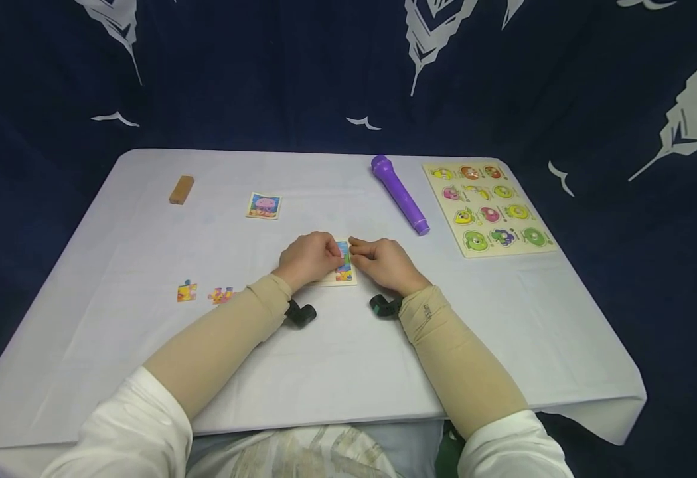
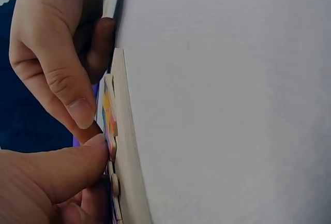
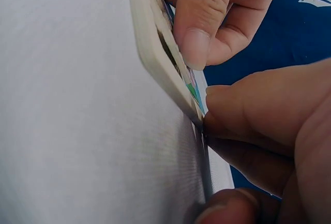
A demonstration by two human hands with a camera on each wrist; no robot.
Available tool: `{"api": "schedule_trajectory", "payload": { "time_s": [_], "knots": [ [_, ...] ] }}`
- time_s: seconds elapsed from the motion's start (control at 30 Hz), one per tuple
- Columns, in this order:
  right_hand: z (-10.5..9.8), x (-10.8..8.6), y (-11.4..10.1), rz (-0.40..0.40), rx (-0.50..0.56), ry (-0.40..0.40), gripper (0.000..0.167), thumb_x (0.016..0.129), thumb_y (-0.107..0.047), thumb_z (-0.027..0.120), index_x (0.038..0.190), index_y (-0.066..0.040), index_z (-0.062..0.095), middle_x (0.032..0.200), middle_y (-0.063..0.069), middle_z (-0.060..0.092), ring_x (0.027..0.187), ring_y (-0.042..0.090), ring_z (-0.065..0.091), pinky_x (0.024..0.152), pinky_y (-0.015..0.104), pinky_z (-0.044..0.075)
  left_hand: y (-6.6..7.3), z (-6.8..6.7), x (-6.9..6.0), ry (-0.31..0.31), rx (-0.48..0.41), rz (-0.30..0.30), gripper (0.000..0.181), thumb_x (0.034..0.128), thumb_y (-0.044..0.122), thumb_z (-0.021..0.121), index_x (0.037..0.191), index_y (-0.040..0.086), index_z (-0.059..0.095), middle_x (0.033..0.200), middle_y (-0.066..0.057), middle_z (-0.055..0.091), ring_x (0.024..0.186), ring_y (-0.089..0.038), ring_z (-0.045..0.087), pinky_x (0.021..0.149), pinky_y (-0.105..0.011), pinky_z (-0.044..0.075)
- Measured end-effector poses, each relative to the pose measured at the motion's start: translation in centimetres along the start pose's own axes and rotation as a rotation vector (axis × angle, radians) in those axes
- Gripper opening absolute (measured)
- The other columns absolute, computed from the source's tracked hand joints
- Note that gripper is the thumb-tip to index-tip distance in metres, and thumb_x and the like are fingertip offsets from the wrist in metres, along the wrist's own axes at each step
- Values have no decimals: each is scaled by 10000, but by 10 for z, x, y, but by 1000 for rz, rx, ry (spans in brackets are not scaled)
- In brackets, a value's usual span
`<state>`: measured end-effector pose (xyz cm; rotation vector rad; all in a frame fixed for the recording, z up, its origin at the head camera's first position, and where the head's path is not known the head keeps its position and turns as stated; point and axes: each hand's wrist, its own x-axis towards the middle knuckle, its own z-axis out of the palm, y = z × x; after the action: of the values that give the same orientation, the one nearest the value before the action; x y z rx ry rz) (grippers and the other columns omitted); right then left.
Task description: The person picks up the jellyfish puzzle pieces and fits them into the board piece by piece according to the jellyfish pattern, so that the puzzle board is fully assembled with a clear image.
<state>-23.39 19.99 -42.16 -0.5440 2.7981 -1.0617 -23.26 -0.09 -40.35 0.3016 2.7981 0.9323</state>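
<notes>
A small jigsaw board (image 1: 348,281) with a pale rim lies on the table between both hands. Colourful puzzle pieces (image 2: 109,111) sit in it, and in the right wrist view one edge stands slightly raised above the rim. My left hand (image 1: 311,257) is over the board's left part, thumb and fingers pinching at a piece and hiding much of the picture. At the board's right edge, the thumb and fingers of my right hand (image 1: 386,264) hold its side. Two loose jigsaw pieces, one yellow (image 1: 186,291) and one pink and orange (image 1: 220,295), lie left of my left forearm.
Behind the board lies a square picture card (image 1: 264,206). A brown wooden block (image 1: 181,190) is at the back left. Farther right are a purple stick (image 1: 400,194) and a fruit picture board (image 1: 492,209). The white-covered table (image 1: 534,332) ends close to the person's lap.
</notes>
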Motion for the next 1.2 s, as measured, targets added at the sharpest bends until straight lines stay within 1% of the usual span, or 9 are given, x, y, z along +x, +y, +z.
{"api": "schedule_trajectory", "payload": {
  "time_s": [0.07,0.2,0.3,0.5,0.8,1.0,1.2],
  "knots": [
    [0,0,-1,0,-2,1,327,1011,-232,659,1298,-80,701,1439,-13,611,1392,228,527,1170,408,390,0,-1,1,-13,7,-11,125,927,341,764,920,235,699,922,60,706,855,-168,638,703,-377,464],
    [0,-1,-1,-1,0,1,322,1011,-225,659,1294,-77,701,1440,-12,610,1394,230,524,1171,412,388,0,-2,0,-23,7,-15,135,925,357,757,934,240,690,949,52,710,875,-177,642,723,-388,467],
    [0,-1,0,-2,2,-2,321,1012,-228,657,1291,-75,703,1442,-7,609,1398,232,519,1172,412,386,0,-1,0,-22,8,-15,136,927,363,748,929,244,682,949,55,709,870,-177,641,722,-389,462],
    [0,1,3,-4,-7,-7,328,1013,-234,653,1298,-78,698,1445,-11,606,1397,234,519,1171,408,387,1,0,0,-27,13,-12,192,912,401,766,938,238,669,945,52,705,858,-179,634,714,-378,442],
    [1,1,1,-9,-3,0,315,1010,-231,659,1285,-83,706,1441,-5,608,1399,242,517,1174,414,383,2,0,1,-38,25,-41,212,902,395,777,945,226,658,937,35,691,865,-191,616,732,-381,422],
    [1,1,1,-13,-3,-4,320,1009,-217,657,1289,-67,700,1443,2,608,1391,246,527,1172,420,385,6,-4,3,-72,58,-67,238,905,412,764,947,201,662,973,14,692,895,-206,622,769,-407,447],
    [1,1,1,-8,2,-1,336,1007,-231,660,1302,-75,694,1436,-8,614,1386,234,533,1170,408,389,10,-10,5,-130,71,-68,232,913,383,742,943,165,670,981,-10,688,909,-214,619,793,-411,464]
  ]
}}
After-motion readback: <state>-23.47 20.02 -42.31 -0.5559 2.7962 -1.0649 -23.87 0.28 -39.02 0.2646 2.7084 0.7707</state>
